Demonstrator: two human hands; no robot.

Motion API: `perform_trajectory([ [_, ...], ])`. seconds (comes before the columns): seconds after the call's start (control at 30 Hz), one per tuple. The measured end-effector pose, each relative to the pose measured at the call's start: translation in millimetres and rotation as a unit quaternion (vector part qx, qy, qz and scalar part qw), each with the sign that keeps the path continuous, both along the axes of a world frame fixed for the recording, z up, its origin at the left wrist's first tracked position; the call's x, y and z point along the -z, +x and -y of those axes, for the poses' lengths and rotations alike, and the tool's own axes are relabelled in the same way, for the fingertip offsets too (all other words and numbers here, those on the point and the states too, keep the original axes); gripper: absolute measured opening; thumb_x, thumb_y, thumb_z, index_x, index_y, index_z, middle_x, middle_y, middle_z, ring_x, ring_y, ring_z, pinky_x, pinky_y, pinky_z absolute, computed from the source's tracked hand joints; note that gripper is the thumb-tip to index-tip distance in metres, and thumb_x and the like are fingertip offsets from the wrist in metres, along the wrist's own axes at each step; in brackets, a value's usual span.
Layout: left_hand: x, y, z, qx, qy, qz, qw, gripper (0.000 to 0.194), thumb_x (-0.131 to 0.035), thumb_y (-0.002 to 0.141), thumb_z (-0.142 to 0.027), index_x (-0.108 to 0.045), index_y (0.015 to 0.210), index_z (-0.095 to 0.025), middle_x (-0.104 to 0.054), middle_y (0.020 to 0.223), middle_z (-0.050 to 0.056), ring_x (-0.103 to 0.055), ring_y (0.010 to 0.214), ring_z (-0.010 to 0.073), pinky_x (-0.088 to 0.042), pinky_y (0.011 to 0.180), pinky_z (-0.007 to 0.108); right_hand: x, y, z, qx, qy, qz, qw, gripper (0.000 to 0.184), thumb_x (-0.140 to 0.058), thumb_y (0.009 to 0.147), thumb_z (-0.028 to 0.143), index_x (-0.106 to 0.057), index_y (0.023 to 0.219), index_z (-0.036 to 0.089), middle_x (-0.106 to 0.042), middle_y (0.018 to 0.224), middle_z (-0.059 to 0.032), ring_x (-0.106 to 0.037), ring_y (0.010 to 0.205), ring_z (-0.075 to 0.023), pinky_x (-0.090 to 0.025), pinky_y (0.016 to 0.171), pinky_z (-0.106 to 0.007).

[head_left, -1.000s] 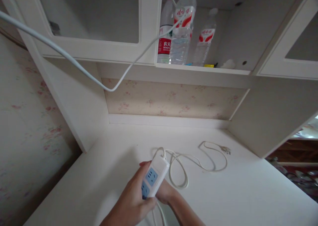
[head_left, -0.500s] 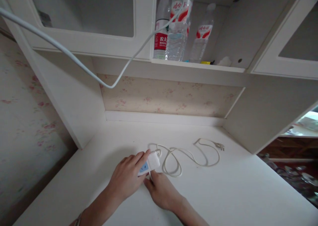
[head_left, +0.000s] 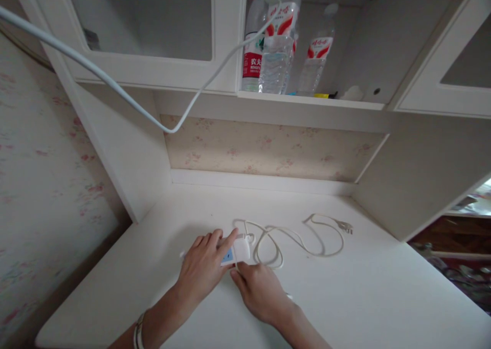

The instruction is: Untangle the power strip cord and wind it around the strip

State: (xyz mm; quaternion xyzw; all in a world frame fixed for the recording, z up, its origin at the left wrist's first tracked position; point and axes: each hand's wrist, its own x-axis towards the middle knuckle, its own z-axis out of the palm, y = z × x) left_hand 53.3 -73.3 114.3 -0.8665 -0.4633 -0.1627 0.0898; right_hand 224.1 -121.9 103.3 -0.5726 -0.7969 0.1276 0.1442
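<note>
My left hand (head_left: 205,264) is closed over a white power strip (head_left: 241,247) with a blue socket panel. Most of the strip is hidden under the palm and fingers. Across the strip's right part runs a strand of its thin white power cord (head_left: 235,254), down to my right hand (head_left: 261,290). The right hand's fingers are curled and pinch this cord just below the strip. From the strip's far right end the rest of the cord loops loosely over the white desk (head_left: 330,298), ending in a plug (head_left: 346,227) at the right.
A thick white cable (head_left: 126,95) hangs close across the upper left. Above the desk, a cabinet shelf (head_left: 307,99) holds several plastic bottles (head_left: 278,57). White side panels (head_left: 126,144) flank the desk. A small pale tip (head_left: 289,296) shows beside my right wrist.
The view has shifted slightly, so everything sits a little further right. The cord strand now lies across the strip's face, drawn toward me by my right hand. My left hand keeps its hold.
</note>
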Motion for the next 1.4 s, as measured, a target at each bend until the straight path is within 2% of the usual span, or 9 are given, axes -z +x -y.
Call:
perform_trajectory([
  [0.13,1.1,2.7,-2.5,-0.011,0.014,0.006,1.000,0.072,-0.061,0.083,-0.027,-0.025,0.145,-0.027,-0.053,0.112,0.008,-0.055,0.094,0.0237,-0.047,0.084,0.039,-3.7,-0.2,0.7,0.034,0.021,0.045,0.998,0.035,-0.027,0.099,0.037,-0.058,0.101,0.021,-0.072,0.080,-0.0078,-0.069,0.070,-0.0233,-0.032,0.055,-0.027],
  [0.33,2.9,5.6,-4.0,0.007,-0.003,0.029,1.000,0.080,-0.050,0.083,-0.013,-0.007,0.150,-0.021,-0.050,0.119,0.011,-0.051,0.101,0.0247,-0.043,0.089,0.040,-3.2,-1.8,-2.8,0.084,0.009,0.040,0.996,0.036,-0.024,0.100,0.036,-0.057,0.105,0.023,-0.073,0.084,-0.0080,-0.070,0.072,-0.0256,-0.036,0.055,-0.028],
  [0.53,-4.6,5.9,-0.9,0.030,-0.044,0.009,0.999,0.081,-0.049,0.076,-0.005,-0.016,0.148,-0.026,-0.049,0.119,0.009,-0.050,0.103,0.0239,-0.040,0.089,0.039,-3.0,-1.4,-4.6,0.079,0.000,0.049,0.996,0.039,-0.026,0.099,0.033,-0.063,0.096,0.019,-0.072,0.086,-0.0136,-0.070,0.073,-0.0272,-0.041,0.060,-0.031],
  [0.73,-11.2,7.1,-2.8,-0.001,-0.012,-0.063,0.998,0.073,-0.054,0.079,-0.014,-0.026,0.145,-0.029,-0.051,0.119,0.009,-0.052,0.098,0.0254,-0.039,0.085,0.041,1.8,-5.7,-6.8,-0.032,0.051,0.100,0.993,0.024,-0.040,0.095,0.026,-0.062,0.101,0.017,-0.071,0.090,-0.0128,-0.068,0.072,-0.0242,-0.039,0.058,-0.028],
  [0.9,-6.0,10.9,1.8,0.006,-0.025,-0.081,0.996,0.072,-0.060,0.077,-0.020,-0.031,0.142,-0.025,-0.055,0.111,0.008,-0.054,0.095,0.0253,-0.040,0.082,0.040,-5.7,3.0,-10.2,-0.155,0.110,0.116,0.975,0.036,-0.033,0.099,0.034,-0.063,0.087,0.018,-0.069,0.076,-0.0067,-0.062,0.064,-0.0174,-0.033,0.057,-0.027],
  [1.0,0.1,10.1,5.9,0.023,-0.039,-0.055,0.997,0.068,-0.060,0.078,-0.032,-0.033,0.139,-0.018,-0.057,0.112,0.010,-0.054,0.098,0.0278,-0.040,0.084,0.043,-14.5,17.1,-16.8,-0.176,0.141,0.083,0.971,0.039,-0.039,0.096,0.046,-0.064,0.083,0.018,-0.068,0.075,-0.0061,-0.060,0.067,-0.0157,-0.031,0.060,-0.027],
  [1.13,-3.5,8.8,12.1,0.069,-0.079,-0.011,0.994,0.052,-0.061,0.076,-0.044,-0.050,0.121,-0.019,-0.062,0.108,0.008,-0.057,0.096,0.0268,-0.039,0.088,0.042,-27.4,34.4,-31.9,-0.130,0.158,0.022,0.979,0.053,-0.050,0.079,0.068,-0.062,0.071,0.018,-0.063,0.066,-0.0060,-0.055,0.063,-0.0160,-0.030,0.062,-0.028],
  [1.27,-23.7,7.5,19.6,0.111,-0.109,0.014,0.988,0.041,-0.065,0.070,-0.047,-0.054,0.102,-0.023,-0.063,0.093,0.002,-0.059,0.086,0.0238,-0.042,0.083,0.039,-42.8,38.5,-48.1,-0.105,0.140,-0.067,0.982,0.060,-0.059,0.060,0.079,-0.060,0.066,0.019,-0.058,0.060,-0.0028,-0.051,0.062,-0.0158,-0.032,0.066,-0.028],
  [1.4,-47.0,1.5,24.9,0.136,-0.089,0.029,0.986,0.044,-0.065,0.069,-0.049,-0.055,0.103,-0.023,-0.063,0.092,0.003,-0.058,0.085,0.0237,-0.042,0.082,0.038,-51.6,33.2,-61.2,-0.057,0.085,-0.210,0.972,0.060,-0.056,0.063,0.079,-0.055,0.062,0.019,-0.055,0.060,-0.0011,-0.048,0.062,-0.0145,-0.036,0.066,-0.026],
])
